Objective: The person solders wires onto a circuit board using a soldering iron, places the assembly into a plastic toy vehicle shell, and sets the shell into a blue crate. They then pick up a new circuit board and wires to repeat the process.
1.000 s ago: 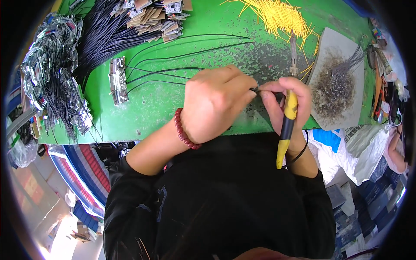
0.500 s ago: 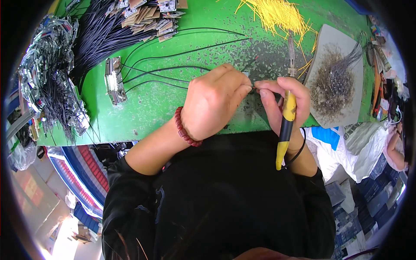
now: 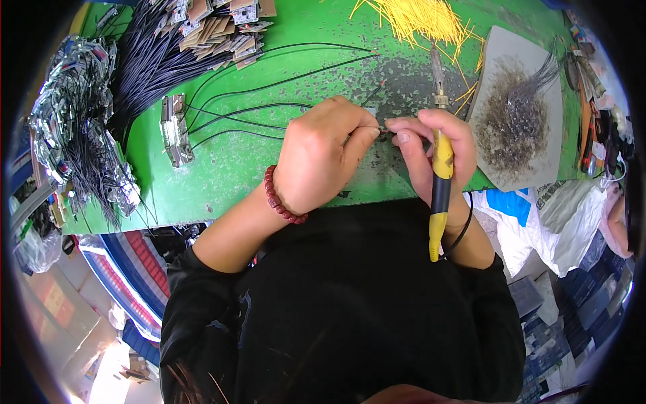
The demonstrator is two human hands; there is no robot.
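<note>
My left hand, with a dark red bead bracelet at the wrist, pinches the end of a thin black cable. Several such cables run left to a small silver metal part lying on the green table. Cradled in my right hand is a yellow-and-black soldering iron, its metal tip pointing away from me. The right thumb and forefinger reach to the cable end beside the left fingertips. What exactly lies between those fingertips is too small to make out. Other cable ends with reddish tips rest farther off on the table.
Behind on the left lie bundled black cables with small boards, beside a heap of silvery wired parts. Thin yellow tubes are piled at the far side. At right, a grey slab carries dark residue and fine wires.
Both hands have shifted slightly left in the picture, and the soldering iron with them. The table items have shifted a little too, as the view moved. The grips look the same.
</note>
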